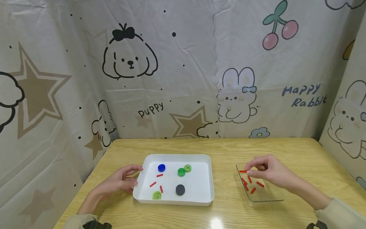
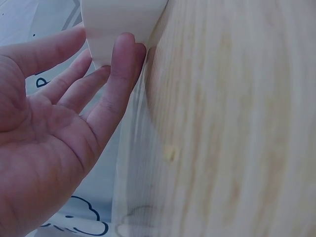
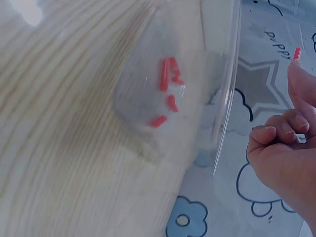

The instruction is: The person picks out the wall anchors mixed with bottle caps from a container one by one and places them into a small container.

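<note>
Near the front edge of the clear box (image 1: pixel 268 201), loose red sticks (image 1: pixel 253 190) lie inside, mostly toward its left edge. The left hand (image 1: pixel 118 181) rests loosely curved fingers against the left edge of the white tray (image 1: pixel 200 202), which looks light enough to slide if nudged. Farther back, by the box's far left corner, the right hand (image 1: pixel 268 172) pinches the held stick (image 1: pixel 242 171) at one end. It seems nearly weightless, stiff and smooth; thumb and fingertip suit it, though gripping mid-length should limit swivelling.
</note>
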